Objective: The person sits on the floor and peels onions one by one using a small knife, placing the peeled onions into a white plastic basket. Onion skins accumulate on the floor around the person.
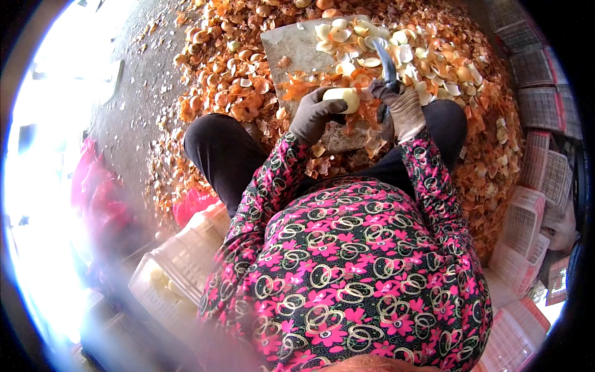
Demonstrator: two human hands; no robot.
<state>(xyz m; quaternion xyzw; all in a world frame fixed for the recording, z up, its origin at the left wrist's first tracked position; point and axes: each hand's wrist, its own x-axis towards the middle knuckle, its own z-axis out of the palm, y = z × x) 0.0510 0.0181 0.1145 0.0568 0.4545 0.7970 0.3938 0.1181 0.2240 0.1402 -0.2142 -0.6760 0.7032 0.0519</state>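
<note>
My left hand (315, 115), in a grey-brown glove, is closed around a pale peeled onion (343, 100) with flat ends. Just to its right, my gloved right hand (401, 111) grips a curved knife (387, 65). The blue-grey blade points away from me, and its tip bends left over the peelings. Part of the knife is hidden by the fingers. Both hands are above a grey board (297, 53), apart from each other. White onion pieces (339, 32) and orange-brown skins lie on the board's far part.
Onion skins and several unpeeled onions (245, 87) are heaped around the board. A white plastic crate (186, 248) with pale onions stands at my left side. Stacked crates (524, 217) line the right edge. Pink plastic bags (99, 186) lie at the left.
</note>
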